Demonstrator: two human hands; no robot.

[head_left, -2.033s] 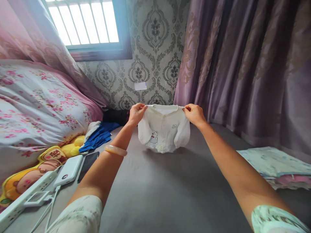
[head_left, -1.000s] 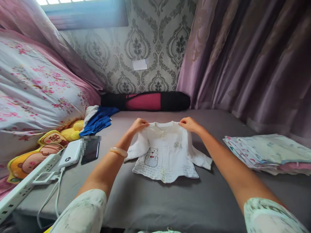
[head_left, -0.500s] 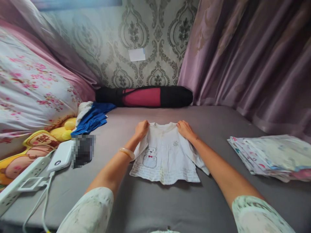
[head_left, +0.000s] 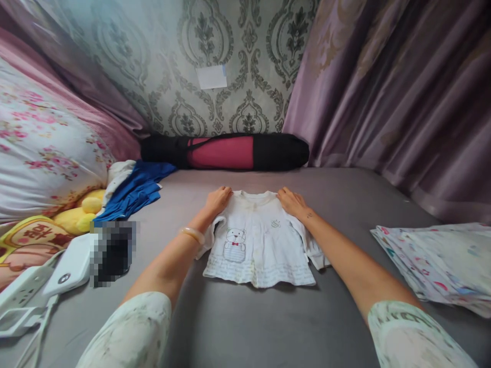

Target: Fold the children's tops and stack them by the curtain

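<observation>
1 wht long-slv. shirt (head_left: 259, 237), bear-print, laid flat on grey sheet (head_left: 245, 327). L hand (head_left: 218, 199), R hand (head_left: 292, 202): fingers curled at resp. shoulders, touching; whether cloth is gripped can't be told. Folded cloths (head_left: 441, 260) stacked far R.

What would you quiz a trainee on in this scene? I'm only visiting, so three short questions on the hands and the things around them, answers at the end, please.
1. Which lies along the back of the grey surface?
A) a row of shoes
B) a long black bag with a red middle
C) a stack of books

2. True or false: the pale bracelet is on the left arm.

3. At which part of the white top is each hand?

Key:
1. B.
2. True.
3. The left hand is at one shoulder, the right hand at the other; the fingertips are mostly hidden.
</observation>
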